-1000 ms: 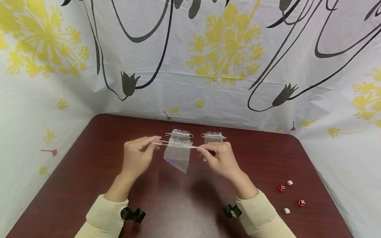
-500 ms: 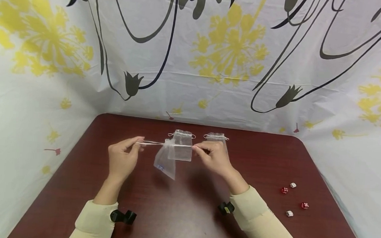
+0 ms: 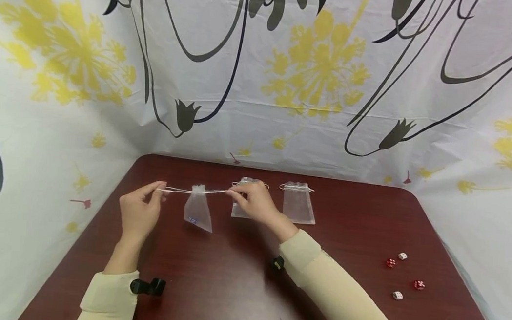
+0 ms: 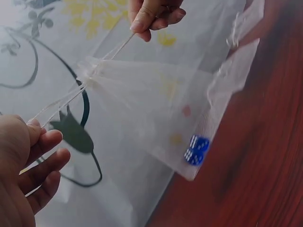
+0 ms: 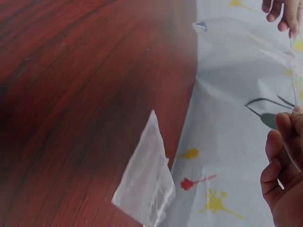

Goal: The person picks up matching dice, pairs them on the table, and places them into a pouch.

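Observation:
A sheer white drawstring bag (image 3: pixel 198 209) hangs above the table between my hands, its neck gathered tight. At its bottom lie blue dice (image 4: pixel 196 150), plain to see through the mesh in the left wrist view. My left hand (image 3: pixel 140 214) pinches the cord loops on one side between thumb and index finger. On the other side, my right hand (image 3: pixel 256 205) pinches the opposite end of the drawstring (image 3: pixel 216 192). The cord runs taut and nearly level. Beneath the right hand, a second sheer bag (image 3: pixel 238 211) lies flat on the table, partly covered from view.
Another flat sheer bag (image 3: pixel 299 207) lies to the right, near the back edge of the dark red table (image 3: pixel 213 284). Loose dice, white (image 3: pixel 398 295) and red (image 3: pixel 419 284), are scattered at the right. A patterned cloth (image 3: pixel 258 131) hangs behind the table.
Both hands have moved left with the bag and are farther apart. The bag's neck has bunched from wide to narrow as the cords were drawn out. The right-hand flat bag is now uncovered.

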Motion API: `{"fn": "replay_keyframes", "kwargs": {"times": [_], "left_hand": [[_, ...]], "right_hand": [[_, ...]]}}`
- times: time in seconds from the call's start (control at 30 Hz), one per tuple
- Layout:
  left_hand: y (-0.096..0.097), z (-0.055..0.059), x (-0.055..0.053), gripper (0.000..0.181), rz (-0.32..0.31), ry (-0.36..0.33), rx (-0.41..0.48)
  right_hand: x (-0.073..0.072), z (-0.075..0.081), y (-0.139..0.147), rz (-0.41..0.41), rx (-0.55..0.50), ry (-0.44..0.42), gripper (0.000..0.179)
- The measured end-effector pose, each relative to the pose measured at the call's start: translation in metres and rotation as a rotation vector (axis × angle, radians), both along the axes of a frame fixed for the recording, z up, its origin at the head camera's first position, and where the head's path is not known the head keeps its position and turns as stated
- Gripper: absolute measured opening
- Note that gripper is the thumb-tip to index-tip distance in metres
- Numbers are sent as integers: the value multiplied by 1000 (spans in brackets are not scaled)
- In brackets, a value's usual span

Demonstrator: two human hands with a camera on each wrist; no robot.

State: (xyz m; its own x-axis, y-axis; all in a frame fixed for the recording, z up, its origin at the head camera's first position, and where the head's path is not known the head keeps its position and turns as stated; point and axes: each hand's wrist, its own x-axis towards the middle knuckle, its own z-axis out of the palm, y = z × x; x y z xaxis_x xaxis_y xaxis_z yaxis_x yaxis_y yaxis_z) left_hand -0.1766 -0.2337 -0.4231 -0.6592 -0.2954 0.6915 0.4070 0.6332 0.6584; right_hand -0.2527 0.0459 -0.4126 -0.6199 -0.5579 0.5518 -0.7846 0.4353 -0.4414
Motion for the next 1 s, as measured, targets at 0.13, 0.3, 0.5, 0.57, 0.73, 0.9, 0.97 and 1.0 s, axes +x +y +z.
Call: {"fn": "replay_keyframes", "kwargs": {"times": [0.13,0.3,0.5,0.57,0.73,0.9,0.97,1.0], "left_hand": [[-14,-7,-10,11,51,-15,-73],[-28,-14,-32,13,77,-104,-160],[-40,-23,-55,20,45,-261,-205],[-41,-24,-60,27,26,-314,-223],[-41,-28,-63,51,-23,-424,-248],[-31,-34,-61,53,-78,-437,-255],[-24,-37,-59,50,-110,-420,-267],[-20,-38,-58,48,-128,-412,-276]], "right_hand": [[-11,-2,-14,-27,74,-32,17],[-27,-3,-31,-115,188,-91,20],[-43,-5,-47,-176,216,-134,21],[-46,-7,-47,-180,201,-166,27],[-48,-7,-38,-159,160,-284,55],[-45,-9,-27,-153,184,-269,55],[-41,-10,-22,-155,196,-255,52],[-39,-11,-20,-155,198,-256,51]]}}
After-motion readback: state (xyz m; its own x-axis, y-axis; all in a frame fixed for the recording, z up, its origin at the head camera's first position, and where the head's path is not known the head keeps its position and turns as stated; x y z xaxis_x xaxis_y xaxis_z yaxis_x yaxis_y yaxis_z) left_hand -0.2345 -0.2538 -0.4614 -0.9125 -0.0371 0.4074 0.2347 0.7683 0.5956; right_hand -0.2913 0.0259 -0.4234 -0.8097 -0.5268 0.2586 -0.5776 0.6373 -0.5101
